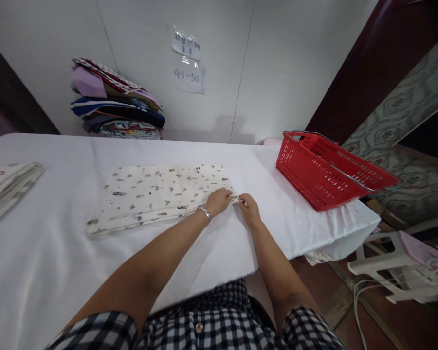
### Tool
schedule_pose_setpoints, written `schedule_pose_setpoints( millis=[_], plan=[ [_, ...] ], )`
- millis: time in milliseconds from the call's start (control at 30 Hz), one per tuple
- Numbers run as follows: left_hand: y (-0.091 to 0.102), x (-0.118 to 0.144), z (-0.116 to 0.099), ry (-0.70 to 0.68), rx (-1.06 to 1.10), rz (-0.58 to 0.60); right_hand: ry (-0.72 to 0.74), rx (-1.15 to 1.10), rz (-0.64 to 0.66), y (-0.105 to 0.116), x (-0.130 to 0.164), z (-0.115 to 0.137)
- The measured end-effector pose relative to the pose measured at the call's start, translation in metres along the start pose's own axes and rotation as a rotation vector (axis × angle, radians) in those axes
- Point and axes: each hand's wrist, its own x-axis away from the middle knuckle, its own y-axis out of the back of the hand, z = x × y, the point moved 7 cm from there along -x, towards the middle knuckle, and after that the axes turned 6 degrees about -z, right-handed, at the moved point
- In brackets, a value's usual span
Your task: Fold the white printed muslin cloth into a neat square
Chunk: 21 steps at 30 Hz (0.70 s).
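Observation:
A folded cream cloth (160,192) with a small scattered print lies flat on the white-covered table (211,257). At its near right corner my left hand (218,201), with a bracelet on the wrist, has its fingers closed on the layered edge. Just to the right, my right hand (250,208) pinches the tip of that same corner between thumb and fingers. The two hands are a short gap apart, with the cloth's edge between them. Part of the near edge is hidden behind my left hand.
A red plastic basket (314,175) stands at the table's right end. Another folded cloth (9,187) lies at the far left. A stack of folded fabrics (118,102) is by the back wall. A white stool (394,265) stands on the floor at right.

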Motion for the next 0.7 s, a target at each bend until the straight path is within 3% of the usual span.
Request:
schedule_pose_setpoints(
  millis=[233,367,467,700],
  plan=[
    [0.019,0.024,-0.003,-0.152,0.046,-0.162,0.002,0.013,0.022,0.0,0.002,-0.003],
    [0.011,0.055,-0.002,-0.207,-0.072,-0.093,-0.005,-0.015,0.016,-0.001,0.002,-0.006],
    [0.004,0.068,0.006,-0.185,-0.116,-0.047,-0.007,-0.03,0.012,-0.001,0.002,-0.008],
    [0.012,0.064,0.025,-0.115,-0.119,-0.13,-0.025,-0.032,0.002,0.0,0.002,-0.008]
  ],
)
